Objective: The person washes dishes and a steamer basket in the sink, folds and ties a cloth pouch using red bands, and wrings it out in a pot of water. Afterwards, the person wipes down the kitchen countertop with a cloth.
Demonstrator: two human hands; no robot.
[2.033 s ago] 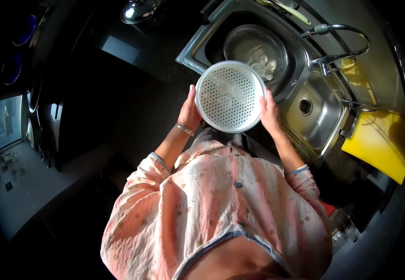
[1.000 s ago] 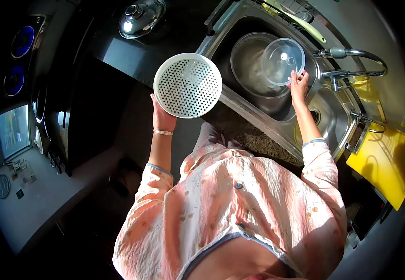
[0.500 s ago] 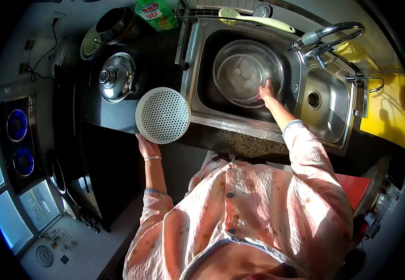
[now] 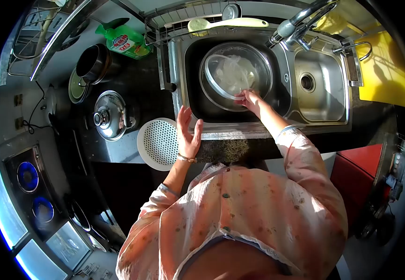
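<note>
In the left sink basin (image 4: 191, 95) stands a large round see-through bowl (image 4: 267, 65). Inside it, a smaller translucent bowl (image 4: 212, 77) is tilted, its rim raised on the left. Pale, whitish pieces (image 4: 237, 72) show in and around it; their kind is unclear. My right hand (image 4: 250, 100) grips the small bowl's rim at the near side. My left hand (image 4: 188, 133), fingers apart and holding nothing, hovers at the right edge of a white perforated strainer basket (image 4: 158, 144). That basket sits at the counter's front edge, left of the sink.
A metal pot lid (image 4: 110, 116), a dark pot (image 4: 92, 64) and a green pouch (image 4: 127, 42) stand to the left. Behind the sink, a pale green brush (image 4: 235, 22) lies on a wire rack. The faucet (image 4: 289, 28) reaches over the sink; a yellow sheet (image 4: 384, 70) is at right.
My left hand has left the basket's near edge and risen to its right side, fingers spread. My right hand has tipped the small bowl, lifting its left rim. The view has shifted.
</note>
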